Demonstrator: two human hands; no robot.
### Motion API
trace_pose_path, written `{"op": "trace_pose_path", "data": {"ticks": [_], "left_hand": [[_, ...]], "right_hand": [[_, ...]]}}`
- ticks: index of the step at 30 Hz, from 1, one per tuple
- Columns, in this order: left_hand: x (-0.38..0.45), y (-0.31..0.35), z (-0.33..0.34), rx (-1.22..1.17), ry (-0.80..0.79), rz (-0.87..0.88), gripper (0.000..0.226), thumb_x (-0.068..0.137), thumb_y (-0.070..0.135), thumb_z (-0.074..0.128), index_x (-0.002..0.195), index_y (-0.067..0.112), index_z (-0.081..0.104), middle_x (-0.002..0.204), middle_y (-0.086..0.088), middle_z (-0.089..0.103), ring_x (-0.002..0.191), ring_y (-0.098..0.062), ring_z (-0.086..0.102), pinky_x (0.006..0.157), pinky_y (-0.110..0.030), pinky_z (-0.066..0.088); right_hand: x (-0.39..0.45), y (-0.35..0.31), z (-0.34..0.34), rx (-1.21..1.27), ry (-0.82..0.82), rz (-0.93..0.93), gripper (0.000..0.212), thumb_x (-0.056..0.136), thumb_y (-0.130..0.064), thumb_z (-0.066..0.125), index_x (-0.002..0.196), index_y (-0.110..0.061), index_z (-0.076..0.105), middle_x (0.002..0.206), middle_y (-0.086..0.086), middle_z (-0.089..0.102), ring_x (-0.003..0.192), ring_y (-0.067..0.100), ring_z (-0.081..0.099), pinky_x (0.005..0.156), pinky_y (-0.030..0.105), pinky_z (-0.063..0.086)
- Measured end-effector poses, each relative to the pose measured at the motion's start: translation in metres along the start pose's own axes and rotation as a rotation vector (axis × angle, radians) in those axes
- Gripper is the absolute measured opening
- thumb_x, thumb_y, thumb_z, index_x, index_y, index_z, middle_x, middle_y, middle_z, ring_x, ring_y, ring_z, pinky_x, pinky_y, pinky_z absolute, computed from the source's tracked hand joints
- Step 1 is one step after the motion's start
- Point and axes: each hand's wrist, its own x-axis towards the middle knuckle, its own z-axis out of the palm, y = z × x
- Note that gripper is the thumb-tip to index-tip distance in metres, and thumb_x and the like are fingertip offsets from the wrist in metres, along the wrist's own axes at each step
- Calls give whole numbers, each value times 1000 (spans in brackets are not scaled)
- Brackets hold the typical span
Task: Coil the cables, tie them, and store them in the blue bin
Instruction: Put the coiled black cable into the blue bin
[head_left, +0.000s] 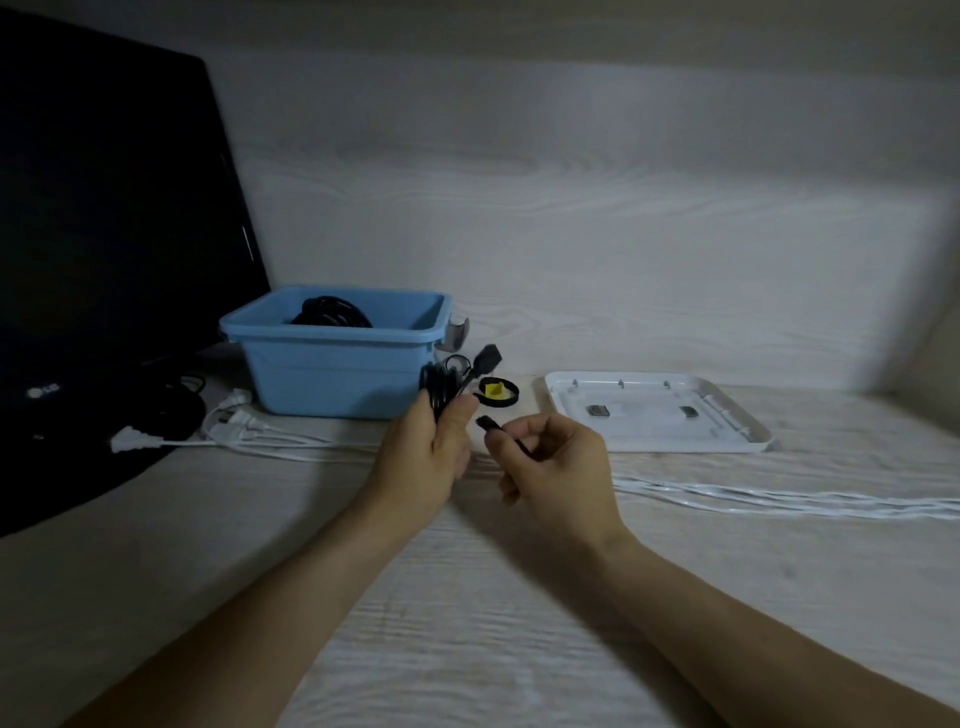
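Gripping black cable (441, 387), left hand (426, 457), right hand (556, 457) pinching end

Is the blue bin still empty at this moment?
No, a coiled black cable already lies inside the blue bin, its loops showing above the front rim.

The bin (332, 364) stands on the table (467, 597) with a coiled cable (332, 312) inside it. Left of the bin and behind it stands a monitor (104, 234). Loose cables (249, 431) lie at the bin's front left corner. Just right of the bin lies a tape roll (498, 393), and farther right a tray (654, 410). More cables (779, 499) trail in front of the tray.
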Motion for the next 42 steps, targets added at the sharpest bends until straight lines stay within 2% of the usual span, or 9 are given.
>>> {"op": "trace_pose_path", "data": {"ticks": [3, 7, 14, 19, 25, 29, 33, 37, 42], "left_hand": [[2, -3, -5, 112, -28, 54, 42, 97, 55, 36, 83, 16, 42, 55, 4, 45, 50, -13, 44, 53, -37, 40], [0, -3, -5, 68, -35, 47, 38, 99, 52, 36, 66, 36, 45, 50, 10, 40, 45, -9, 37, 50, -32, 31], [-6, 6, -3, 158, 103, 102, 48, 99, 48, 47, 58, 23, 50, 51, -12, 47, 50, -31, 47, 50, -50, 45], [-6, 9, -2, 139, 99, 101, 43, 94, 52, 47, 56, 35, 61, 47, 7, 51, 47, -9, 48, 50, -28, 42], [-2, 4, -3, 136, -33, 22, 41, 94, 56, 35, 66, 45, 61, 50, 5, 52, 48, -5, 49, 54, -23, 40], [1, -10, -8, 172, -54, -37, 49, 93, 67, 30, 79, 29, 57, 56, 10, 58, 52, -6, 53, 61, -33, 40], [1, -1, -12, 213, -5, -36, 50, 91, 61, 25, 68, 24, 49, 47, 13, 53, 48, -1, 50, 56, -30, 40], [1, 2, -15, 280, 2, 2, 52, 91, 59, 26, 64, 20, 47, 46, 5, 49, 47, -12, 50, 54, -34, 43], [5, -1, -18, 369, 55, 66, 59, 94, 56, 22, 56, 18, 46, 46, 2, 51, 44, -8, 53, 51, -33, 46]], "right_hand": [[-1, -1, 2, 6, -8, 0, 14, 88, -13, 75, 86, -1, 69, 67, 18, 67, 51, 20, 62, 52, 34, 56], [-6, -4, 7, -11, -30, 17, 26, 89, -17, 74, 72, 0, 65, 53, 8, 62, 41, 19, 54, 39, 28, 46], [-5, -6, 7, -11, -13, 71, 28, 90, -20, 73, 69, -4, 64, 53, 5, 62, 42, 18, 57, 37, 24, 42], [-5, -5, 7, 2, -44, 92, 32, 94, -22, 68, 72, 0, 66, 58, 9, 65, 42, 18, 56, 39, 26, 44], [-11, -5, 15, 118, -205, -5, 25, 101, -11, 54, 86, 0, 70, 66, 4, 65, 58, 19, 57, 46, 27, 49], [-8, -2, 14, 134, -276, 100, 22, 102, -3, 48, 97, 5, 67, 63, 2, 58, 55, 14, 49, 48, 23, 41], [-6, -7, 17, 260, -346, 255, 24, 101, 1, 47, 98, -12, 68, 62, -5, 59, 52, 8, 47, 54, 24, 39], [-8, -9, 19, 423, -381, 353, 22, 100, 3, 46, 96, -5, 65, 61, 1, 56, 52, 9, 49, 52, 23, 39], [-12, -17, 17, 561, -470, 390, 27, 101, 1, 42, 89, -10, 64, 65, 0, 60, 53, 8, 42, 46, 19, 36]]}}
